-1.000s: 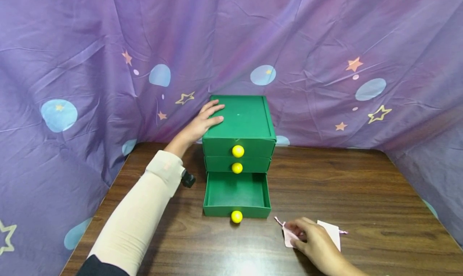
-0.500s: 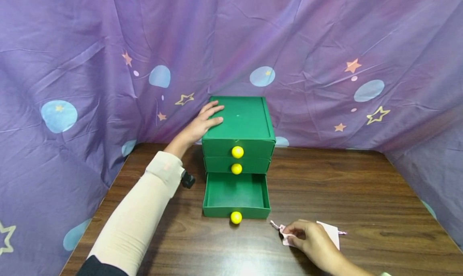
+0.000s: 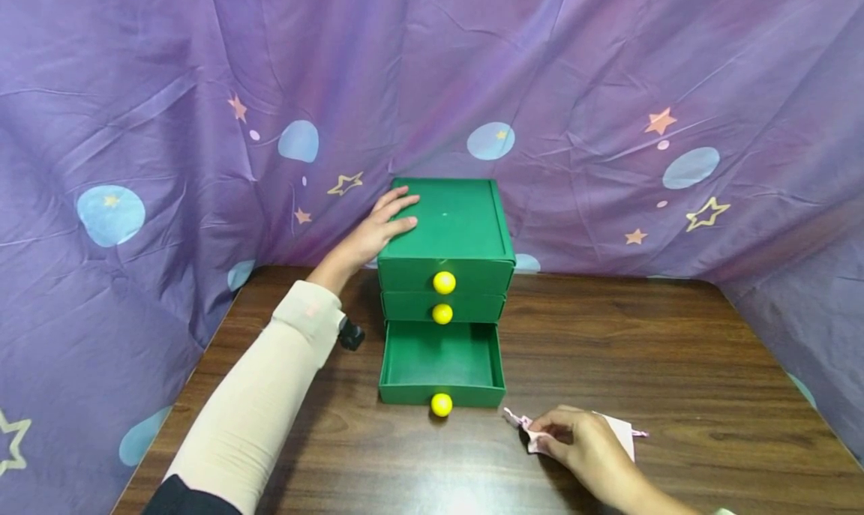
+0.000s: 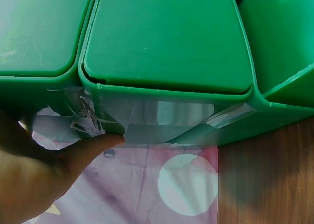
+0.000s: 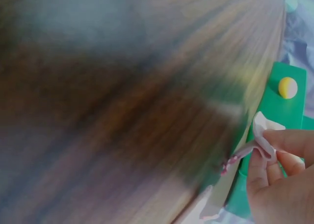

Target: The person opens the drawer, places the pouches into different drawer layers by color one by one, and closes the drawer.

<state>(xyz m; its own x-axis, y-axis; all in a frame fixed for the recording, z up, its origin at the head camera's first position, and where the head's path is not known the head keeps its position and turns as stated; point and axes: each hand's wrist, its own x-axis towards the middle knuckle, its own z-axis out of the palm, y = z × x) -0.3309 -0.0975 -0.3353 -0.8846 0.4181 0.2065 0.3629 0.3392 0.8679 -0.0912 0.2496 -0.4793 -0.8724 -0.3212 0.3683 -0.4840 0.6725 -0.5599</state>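
A green drawer cabinet (image 3: 445,219) with yellow ball knobs stands on the table, its bottom drawer (image 3: 442,354) pulled out with nothing visible inside. My left hand (image 3: 378,230) rests on the cabinet's top left edge, fingers extended. In the left wrist view the thumb (image 4: 93,148) lies along the taped side. Down at the front right, my right hand (image 3: 587,447) pinches a small pale pink drawstring pouch (image 3: 536,441) between thumb and fingers; the right wrist view shows the cloth (image 5: 265,130) bunched up. Beneath and behind that hand lies a second pale pouch (image 3: 619,432), partly hidden.
The upper two drawers with their yellow knobs (image 3: 444,282) are closed. A purple curtain (image 3: 574,110) with stars and planets hangs behind the brown wooden table (image 3: 607,335). A black wrist camera (image 3: 351,333) sits on the left sleeve.
My right hand has gathered and pinched the first pouch, which is now bunched and lifted slightly, its cord shifted left. The left hand and the cabinet have stayed put.
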